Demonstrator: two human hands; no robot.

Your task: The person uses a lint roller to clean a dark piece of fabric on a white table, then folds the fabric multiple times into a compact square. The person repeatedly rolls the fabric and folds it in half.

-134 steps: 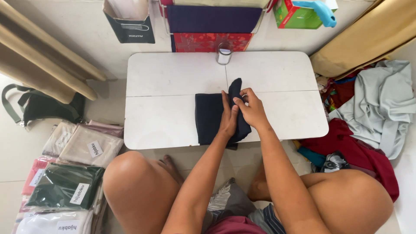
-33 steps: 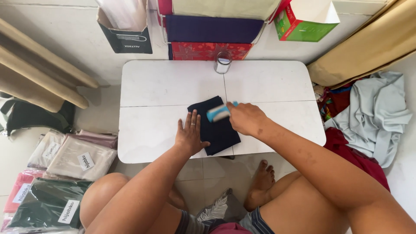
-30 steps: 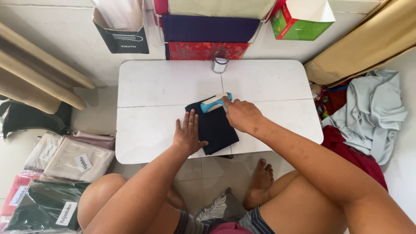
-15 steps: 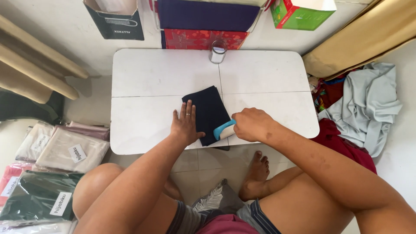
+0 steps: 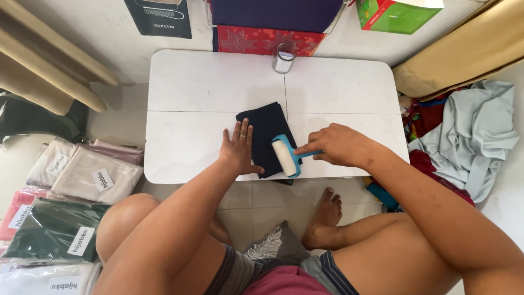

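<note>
— Pinching what, exactly, with those right fingers (image 5: 307, 148)?

— They are closing together round the blue handle of a lint roller (image 5: 286, 155), and the right hand (image 5: 337, 145) is holding it so that the pale roller head is lying on the near right edge of the folded navy cloth (image 5: 266, 133).

— And the other hand?

— The left hand (image 5: 238, 151) is pressing flat on the cloth's near left side, its fingers spread slightly apart and gripping nothing, with a ring showing on one of them. The thumb is pointing toward the roller, just beside it.

— Where is the cloth sitting?

— It is lying folded, turned at a slant, near the middle of the white folding table (image 5: 191, 93), a little toward the person's edge and across the table's centre seam.

— Anything else on that table?

— A small glass jar (image 5: 284, 58) is standing at the far edge, well apart from the cloth.

— And around the table?

— Beyond its far edge a red patterned box (image 5: 262, 39) and a green carton (image 5: 396, 13) are resting against the wall. To the table's right a grey garment (image 5: 475, 136) is lying crumpled on the floor. To its left, packed scarves in clear bags (image 5: 82, 175) are lying in a heap, beside the person's bare knee.
</note>
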